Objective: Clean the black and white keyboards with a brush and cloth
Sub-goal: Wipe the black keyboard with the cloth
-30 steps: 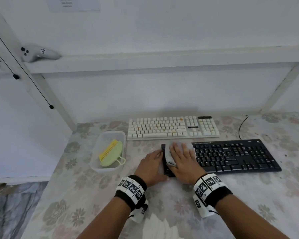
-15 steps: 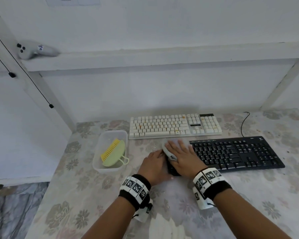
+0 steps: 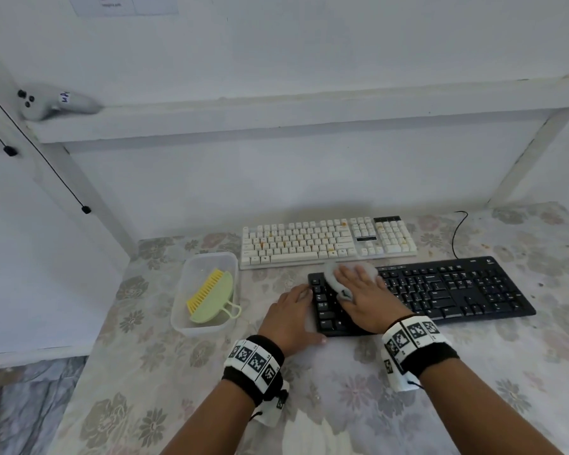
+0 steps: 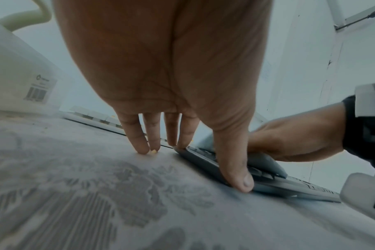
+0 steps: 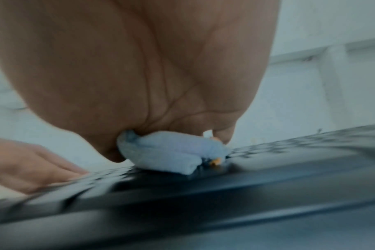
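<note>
Black keyboard (image 3: 457, 290) keys beneath cloth (image 3: 334, 277) hidden; right-wrist view motion-blurred.

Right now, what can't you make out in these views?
- Black keyboard: keys under the right hand and cloth are hidden in the head view; the right wrist view is motion-blurred.
- Right hand's fingers: hidden behind the palm in the right wrist view.
- White keyboard: legends too small; orange specks unidentifiable.
- Brush in the container: underside hidden.
- Wall notice: cut off by the top edge.
</note>
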